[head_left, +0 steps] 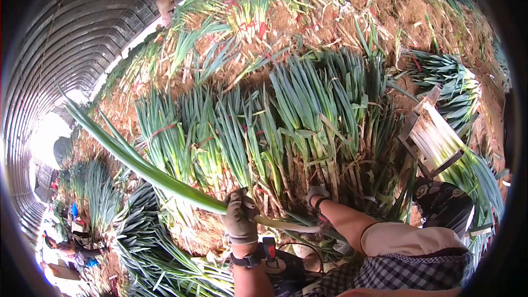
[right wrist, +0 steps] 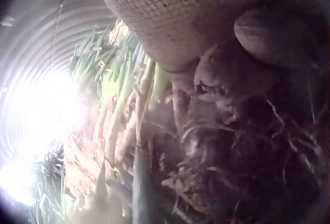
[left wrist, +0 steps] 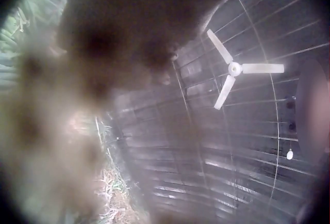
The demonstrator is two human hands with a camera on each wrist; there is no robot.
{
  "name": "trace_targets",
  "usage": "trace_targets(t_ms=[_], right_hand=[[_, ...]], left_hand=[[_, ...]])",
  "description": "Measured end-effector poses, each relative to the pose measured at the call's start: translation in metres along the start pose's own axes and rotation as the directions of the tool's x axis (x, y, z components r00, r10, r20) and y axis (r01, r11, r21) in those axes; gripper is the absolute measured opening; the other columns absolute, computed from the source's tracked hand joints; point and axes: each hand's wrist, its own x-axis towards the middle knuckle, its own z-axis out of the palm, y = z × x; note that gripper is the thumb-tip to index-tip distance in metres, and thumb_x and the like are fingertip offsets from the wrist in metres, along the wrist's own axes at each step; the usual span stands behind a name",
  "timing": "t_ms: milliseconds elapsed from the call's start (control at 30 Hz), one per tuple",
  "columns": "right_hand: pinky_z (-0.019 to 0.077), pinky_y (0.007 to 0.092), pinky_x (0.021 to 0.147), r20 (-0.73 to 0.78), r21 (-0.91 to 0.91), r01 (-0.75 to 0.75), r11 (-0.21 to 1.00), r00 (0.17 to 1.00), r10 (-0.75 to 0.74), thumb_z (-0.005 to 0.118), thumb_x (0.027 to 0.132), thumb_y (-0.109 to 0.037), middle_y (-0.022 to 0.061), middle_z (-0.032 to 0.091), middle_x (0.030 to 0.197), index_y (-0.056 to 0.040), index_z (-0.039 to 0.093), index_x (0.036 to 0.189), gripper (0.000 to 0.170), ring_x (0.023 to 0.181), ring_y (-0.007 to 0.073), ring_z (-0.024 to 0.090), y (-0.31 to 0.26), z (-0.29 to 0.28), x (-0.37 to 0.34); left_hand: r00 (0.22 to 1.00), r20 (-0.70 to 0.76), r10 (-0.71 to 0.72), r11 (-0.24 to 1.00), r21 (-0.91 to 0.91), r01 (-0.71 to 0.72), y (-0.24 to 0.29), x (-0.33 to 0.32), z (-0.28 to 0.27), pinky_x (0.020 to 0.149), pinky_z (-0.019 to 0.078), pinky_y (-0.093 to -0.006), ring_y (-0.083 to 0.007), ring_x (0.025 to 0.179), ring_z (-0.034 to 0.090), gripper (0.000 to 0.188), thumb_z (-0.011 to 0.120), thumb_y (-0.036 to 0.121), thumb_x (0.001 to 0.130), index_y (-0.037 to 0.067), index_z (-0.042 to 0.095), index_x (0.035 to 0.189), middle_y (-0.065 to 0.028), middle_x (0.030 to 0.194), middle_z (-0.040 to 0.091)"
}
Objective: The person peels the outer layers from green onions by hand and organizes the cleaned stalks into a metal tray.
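In the head view the gloved left hand [head_left: 240, 217] grips a long green onion [head_left: 159, 179]; its leaves rise to the upper left and its pale stem points right. Dark and blurred, the left hand [left wrist: 139, 23] fills the top of the left wrist view. The gloved right hand [head_left: 317, 193] is low at the base of upright green onions [head_left: 308, 104]. Over stems [right wrist: 121, 115] and tangled roots [right wrist: 191, 183], the right hand [right wrist: 201, 18] shows bent fingers in the right wrist view; whether they hold a stem is unclear.
A bundle [head_left: 440, 137] lies in a metal frame [head_left: 418, 154] at the right. Piled onions with dry roots [head_left: 352, 5] rise behind. More leaves [head_left: 148, 242] lie lower left. People [head_left: 69, 250] are at the far left; a ceiling fan [left wrist: 235, 69] hangs overhead.
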Motion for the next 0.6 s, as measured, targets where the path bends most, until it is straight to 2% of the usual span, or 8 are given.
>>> trace_targets(t_ms=[100,233,333,433,500,533,567,600], right_hand=[[0.0513,0.0407,0.078,0.179,0.052,0.056,0.997,0.982,-0.065,0.064,0.075,-0.06,0.016,0.067,0.106,-0.0063,0.07,0.101,0.06,0.097,0.0337,0.064,-0.001,-0.031,-0.005],[0.0501,0.0361,0.082,0.111,0.36,0.243,0.901,0.947,-0.3,0.067,0.075,-0.053,0.0196,0.067,0.101,0.0011,0.067,0.101,0.06,0.098,0.0347,0.063,0.022,-0.086,-0.02],[0.051,0.0307,0.075,0.015,0.772,0.269,0.576,0.898,-0.44,0.066,0.084,-0.029,0.0108,0.068,0.102,0.0005,0.066,0.104,0.036,0.085,0.023,0.065,0.051,-0.113,-0.002],[0.0502,0.0301,0.073,0.211,0.968,-0.25,0.006,0.805,-0.555,0.066,0.086,-0.029,0.0055,0.067,0.096,-0.0035,0.066,0.101,0.029,0.079,0.0199,0.063,0.037,-0.218,-0.138],[0.0502,0.0311,0.073,0.019,1.0,-0.026,0.001,0.7,-0.714,0.064,0.087,-0.028,0.0047,0.067,0.091,-0.0035,0.065,0.097,0.027,0.077,0.0195,0.063,0.059,-0.183,-0.124],[0.0498,0.0319,0.072,-0.257,0.857,0.515,0.01,0.446,-0.857,0.063,0.088,-0.029,0.0045,0.065,0.087,-0.0022,0.064,0.094,0.027,0.075,0.0194,0.062,0.07,-0.178,-0.122],[0.0494,0.0328,0.071,-0.492,0.458,0.878,-0.14,0.119,-0.862,0.061,0.09,-0.03,0.0042,0.064,0.083,-0.0009,0.063,0.09,0.029,0.073,0.0192,0.061,0.072,-0.184,-0.135],[0.0494,0.0328,0.071,-0.491,0.463,0.876,-0.132,0.13,-0.861,0.061,0.09,-0.03,0.0042,0.064,0.083,-0.0009,0.063,0.09,0.029,0.073,0.0192,0.061,0.07,-0.197,-0.164]], left_hand=[[1.0,0.013,-0.013,0.998,-0.059,0.014,-0.002,0.004,-0.006,0.037,0.0322,-0.0218,-0.0105,0.047,0.042,0.029,0.046,0.016,0.085,-0.003,0.058,0.103,-0.0034,0.064,0.052],[1.0,0.004,0.004,0.997,-0.079,-0.004,-0.004,0.008,-0.017,0.038,0.0339,-0.0228,-0.0107,0.044,0.042,0.025,0.049,0.016,0.087,-0.002,0.059,0.1,-0.0037,0.063,0.053],[0.999,0.03,0.017,0.997,-0.072,-0.015,-0.004,0.006,-0.017,0.039,0.0356,-0.0237,-0.0105,0.041,0.042,0.02,0.052,0.015,0.087,-0.001,0.061,0.096,-0.0034,0.06,0.054],[0.996,-0.063,0.06,0.998,-0.027,-0.062,-0.009,0.008,-0.011,0.04,0.0369,-0.024,-0.0105,0.04,0.042,0.02,0.053,0.013,0.084,-0.002,0.061,0.095,-0.0039,0.06,0.055],[0.994,-0.08,0.068,0.997,-0.018,-0.07,-0.003,0.001,0.002,0.041,0.0368,-0.0238,-0.0107,0.045,0.045,0.015,0.053,0.011,0.084,0.001,0.061,0.09,-0.0029,0.061,0.054],[0.996,-0.067,0.064,0.997,-0.034,-0.066,-0.002,-0.002,0.008,0.042,0.0356,-0.0235,-0.0109,0.051,0.048,0.013,0.051,0.011,0.086,0.003,0.062,0.085,-0.0016,0.062,0.053],[0.994,-0.007,0.111,0.994,0.008,-0.111,-0.008,0.004,0.003,0.041,0.0351,-0.0233,-0.0108,0.045,0.045,0.013,0.052,0.011,0.087,0.003,0.062,0.085,-0.0012,0.059,0.052],[0.994,-0.016,0.111,0.994,0.002,-0.111,-0.009,0.003,0.007,0.04,0.0348,-0.0235,-0.0106,0.042,0.043,0.013,0.055,0.013,0.087,0.003,0.061,0.083,-0.0011,0.056,0.051]])
